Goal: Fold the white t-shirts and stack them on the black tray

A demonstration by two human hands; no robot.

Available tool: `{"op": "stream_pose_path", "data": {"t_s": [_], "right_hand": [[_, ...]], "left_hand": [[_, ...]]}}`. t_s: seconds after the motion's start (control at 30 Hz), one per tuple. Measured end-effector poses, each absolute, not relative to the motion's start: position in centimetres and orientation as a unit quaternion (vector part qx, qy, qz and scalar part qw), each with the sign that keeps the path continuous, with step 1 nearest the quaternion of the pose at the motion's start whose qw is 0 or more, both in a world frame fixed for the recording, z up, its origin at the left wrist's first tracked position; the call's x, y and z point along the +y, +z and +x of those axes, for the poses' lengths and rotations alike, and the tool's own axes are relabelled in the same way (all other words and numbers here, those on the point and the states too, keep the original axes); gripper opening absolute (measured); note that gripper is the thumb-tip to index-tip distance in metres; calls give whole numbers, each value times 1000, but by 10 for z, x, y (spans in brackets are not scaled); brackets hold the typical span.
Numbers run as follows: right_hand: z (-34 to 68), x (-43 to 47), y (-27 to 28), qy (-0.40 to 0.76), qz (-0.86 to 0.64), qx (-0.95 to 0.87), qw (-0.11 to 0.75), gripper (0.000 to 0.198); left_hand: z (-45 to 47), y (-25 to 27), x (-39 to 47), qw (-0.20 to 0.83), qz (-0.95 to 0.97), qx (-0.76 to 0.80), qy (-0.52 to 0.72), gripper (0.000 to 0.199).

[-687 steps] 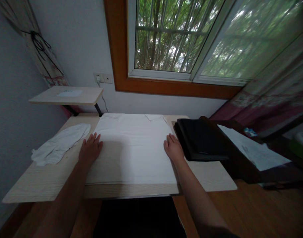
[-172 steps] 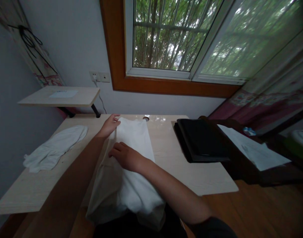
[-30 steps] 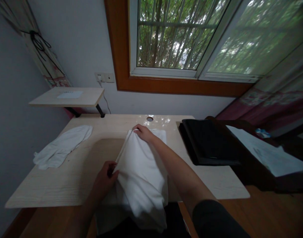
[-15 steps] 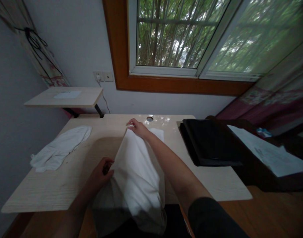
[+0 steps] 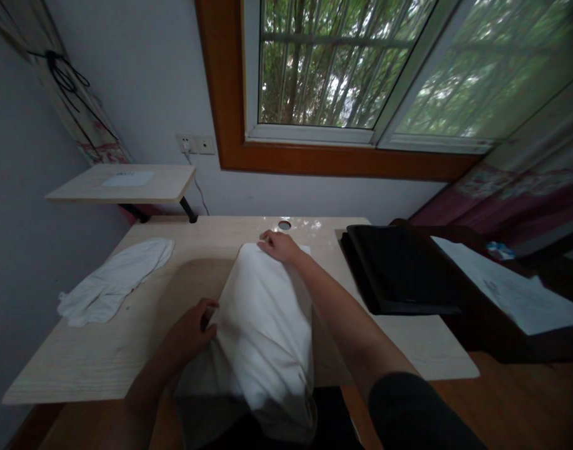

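A large white cloth (image 5: 265, 319) hangs over the front of the table toward me, its lower part draped across my lap. My right hand (image 5: 280, 245) grips the cloth's far edge, with fingers and thumb closed on the fabric. At the left side of the cloth, my left hand (image 5: 196, 326) pinches its edge between thumb and fingers. The fabric is stretched fairly smooth near the top and falls in folds lower down. A second white cloth (image 5: 115, 281) lies crumpled and flat at the left of the table, apart from both hands.
The pale wooden table (image 5: 75, 369) has a round cable hole (image 5: 284, 225) near its back edge. A raised shelf (image 5: 80, 184) bearing a paper label stands back left. On the right lie a black folder (image 5: 398, 269) and, beyond it, a large paper sheet (image 5: 506, 284).
My right hand has slid to the right along the cloth's far edge, and that edge now lies wider and flatter. My left hand has hardly moved.
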State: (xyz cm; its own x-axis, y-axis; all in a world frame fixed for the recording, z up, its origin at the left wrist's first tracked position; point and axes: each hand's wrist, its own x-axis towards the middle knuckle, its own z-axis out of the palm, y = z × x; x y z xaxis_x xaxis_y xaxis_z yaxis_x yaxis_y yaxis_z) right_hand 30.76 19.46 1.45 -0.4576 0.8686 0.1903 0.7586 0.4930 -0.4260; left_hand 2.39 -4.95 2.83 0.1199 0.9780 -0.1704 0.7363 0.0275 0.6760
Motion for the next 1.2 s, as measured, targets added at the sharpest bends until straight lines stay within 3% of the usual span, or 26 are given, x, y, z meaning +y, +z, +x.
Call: {"op": "stream_pose_path", "data": {"t_s": [0.27, 0.5, 0.73, 1.2], "right_hand": [[367, 208, 14, 246, -488, -808, 220, 11], [370, 209, 2, 233, -512, -783, 266, 26], [384, 209, -5, 172, -554, -774, 252, 48], [434, 163, -17, 77, -572, -772, 266, 41]], "left_hand": [[25, 28, -43, 346, 650, 637, 227, 50], [15, 11, -44, 378, 608, 622, 315, 40], [21, 11, -40, 292, 683, 625, 241, 30], [71, 21, 38, 42, 854, 497, 149, 42]]}}
